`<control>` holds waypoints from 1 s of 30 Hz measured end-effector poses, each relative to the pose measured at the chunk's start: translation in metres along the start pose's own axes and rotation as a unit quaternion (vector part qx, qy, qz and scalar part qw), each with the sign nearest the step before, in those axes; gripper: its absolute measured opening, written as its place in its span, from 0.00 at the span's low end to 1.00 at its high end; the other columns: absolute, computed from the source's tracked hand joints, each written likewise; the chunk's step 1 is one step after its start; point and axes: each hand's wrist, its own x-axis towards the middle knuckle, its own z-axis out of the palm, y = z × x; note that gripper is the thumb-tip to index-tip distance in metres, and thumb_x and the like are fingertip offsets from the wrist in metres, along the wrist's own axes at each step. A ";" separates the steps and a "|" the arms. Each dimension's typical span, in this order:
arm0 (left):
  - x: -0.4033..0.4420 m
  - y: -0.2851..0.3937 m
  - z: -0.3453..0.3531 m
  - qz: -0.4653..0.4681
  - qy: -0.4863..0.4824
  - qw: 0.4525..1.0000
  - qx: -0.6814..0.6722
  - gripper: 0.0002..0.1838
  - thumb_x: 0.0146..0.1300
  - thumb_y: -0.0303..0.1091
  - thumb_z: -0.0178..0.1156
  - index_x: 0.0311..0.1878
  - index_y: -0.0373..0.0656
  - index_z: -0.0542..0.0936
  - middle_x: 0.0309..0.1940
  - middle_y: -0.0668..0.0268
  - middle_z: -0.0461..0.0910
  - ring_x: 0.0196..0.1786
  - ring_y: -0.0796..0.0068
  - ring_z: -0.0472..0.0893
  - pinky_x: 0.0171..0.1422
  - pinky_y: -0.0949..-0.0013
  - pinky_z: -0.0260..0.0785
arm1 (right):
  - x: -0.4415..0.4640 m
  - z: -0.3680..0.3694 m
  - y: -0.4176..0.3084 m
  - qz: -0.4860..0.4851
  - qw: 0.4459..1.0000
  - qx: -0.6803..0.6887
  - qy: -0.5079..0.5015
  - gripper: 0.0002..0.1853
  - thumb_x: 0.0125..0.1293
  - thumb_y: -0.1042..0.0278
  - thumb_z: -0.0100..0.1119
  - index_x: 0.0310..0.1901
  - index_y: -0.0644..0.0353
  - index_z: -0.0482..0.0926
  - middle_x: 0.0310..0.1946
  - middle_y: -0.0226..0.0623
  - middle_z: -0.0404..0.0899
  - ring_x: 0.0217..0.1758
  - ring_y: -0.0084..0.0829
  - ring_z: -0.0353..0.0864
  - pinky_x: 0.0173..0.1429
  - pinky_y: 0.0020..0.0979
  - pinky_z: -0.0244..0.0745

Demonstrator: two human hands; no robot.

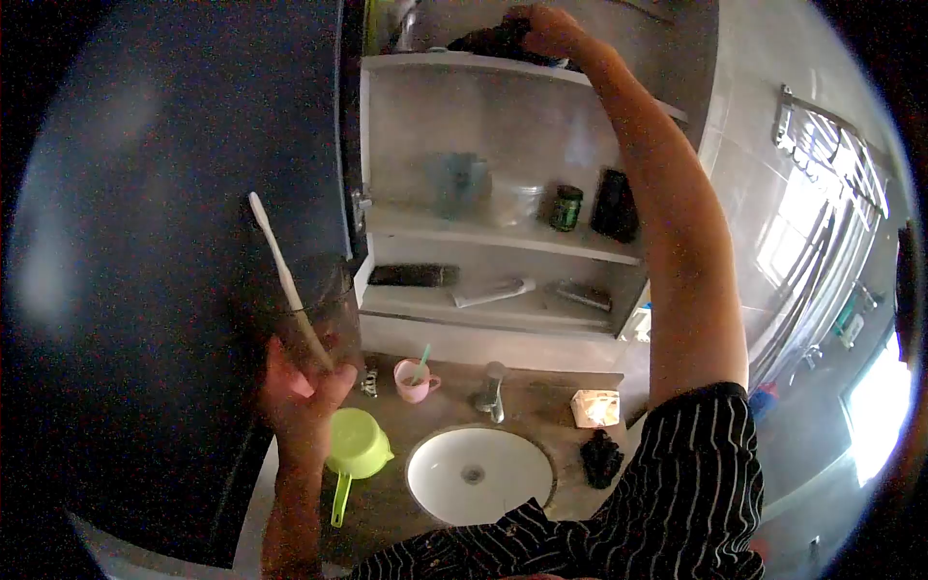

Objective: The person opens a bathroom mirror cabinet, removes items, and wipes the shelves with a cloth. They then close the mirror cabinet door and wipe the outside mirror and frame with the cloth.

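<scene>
My left hand is closed round a clear, dark-tinted cup, held up in front of the dark cabinet door. A white toothbrush leans inside the cup, its head sticking out above the rim. Up at the top shelf, my right hand has its fingers closed on a black, crumpled-looking thing whose kind I cannot make out. Part of that black thing is hidden by the fingers.
Lower shelves hold a green-lidded jar, a clear tub, a black container and a white tube. Below are a sink, faucet, pink cup, green dipper and black bundle.
</scene>
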 end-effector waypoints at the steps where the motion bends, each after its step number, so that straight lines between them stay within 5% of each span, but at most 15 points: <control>1: 0.000 0.000 -0.002 -0.002 -0.002 1.000 -0.002 0.37 0.46 0.24 0.67 0.61 0.40 0.64 0.53 0.62 0.72 0.56 0.68 0.73 0.60 0.64 0.67 | -0.001 -0.001 -0.002 0.014 1.000 0.019 -0.007 0.20 0.56 0.71 0.54 0.53 0.55 0.76 0.52 0.43 0.77 0.56 0.45 0.75 0.57 0.43 0.70; 6: 0.002 0.005 0.000 -0.011 -0.021 1.000 0.008 0.36 0.47 0.23 0.68 0.61 0.40 0.64 0.52 0.64 0.72 0.56 0.69 0.73 0.61 0.65 0.66 | -0.012 -0.012 0.002 0.053 0.998 0.029 -0.014 0.18 0.56 0.70 0.57 0.50 0.57 0.78 0.50 0.42 0.79 0.53 0.42 0.77 0.54 0.41 0.73; 9: 0.002 0.009 -0.001 -0.006 -0.030 1.000 0.003 0.36 0.48 0.23 0.67 0.62 0.40 0.64 0.52 0.65 0.72 0.56 0.70 0.73 0.60 0.66 0.66 | -0.017 -0.006 0.032 0.029 0.998 -0.053 0.010 0.23 0.52 0.72 0.60 0.53 0.47 0.76 0.48 0.43 0.79 0.52 0.48 0.78 0.55 0.44 0.74; 15: 0.006 0.004 -0.010 0.006 -0.043 0.999 -0.009 0.38 0.49 0.23 0.66 0.65 0.40 0.62 0.52 0.65 0.72 0.55 0.71 0.72 0.60 0.66 0.66 | -0.072 -0.027 0.063 0.149 0.981 -0.125 -0.002 0.23 0.56 0.73 0.55 0.56 0.47 0.72 0.51 0.45 0.77 0.55 0.51 0.75 0.57 0.46 0.72; 21: 0.006 0.004 -0.003 0.004 -0.052 0.998 -0.019 0.38 0.50 0.22 0.65 0.65 0.40 0.61 0.52 0.64 0.72 0.55 0.71 0.73 0.60 0.65 0.67 | -0.066 -0.017 0.096 0.133 0.976 -0.174 0.000 0.21 0.58 0.67 0.55 0.55 0.48 0.73 0.46 0.48 0.79 0.52 0.50 0.78 0.55 0.46 0.74; 26: 0.007 -0.001 -0.014 0.012 -0.046 0.999 0.009 0.36 0.50 0.23 0.64 0.64 0.40 0.62 0.53 0.64 0.72 0.55 0.70 0.73 0.59 0.65 0.67 | -0.060 -0.026 0.104 0.385 0.891 -0.011 0.241 0.22 0.55 0.60 0.61 0.54 0.50 0.75 0.46 0.48 0.80 0.50 0.49 0.79 0.55 0.44 0.74; 28: 0.008 -0.004 -0.017 0.020 -0.055 0.998 -0.005 0.36 0.50 0.23 0.64 0.64 0.39 0.62 0.53 0.64 0.72 0.55 0.70 0.73 0.60 0.65 0.67 | -0.067 -0.024 0.117 0.400 0.856 -0.024 0.327 0.23 0.53 0.57 0.64 0.52 0.51 0.76 0.46 0.49 0.80 0.50 0.49 0.79 0.55 0.43 0.74; 30: 0.007 -0.005 -0.014 0.012 -0.053 0.998 -0.010 0.36 0.49 0.23 0.64 0.64 0.39 0.63 0.53 0.64 0.72 0.56 0.70 0.73 0.60 0.65 0.67 | -0.075 -0.030 0.133 0.315 0.855 -0.007 0.411 0.24 0.52 0.57 0.64 0.52 0.52 0.76 0.46 0.49 0.80 0.51 0.49 0.79 0.56 0.43 0.73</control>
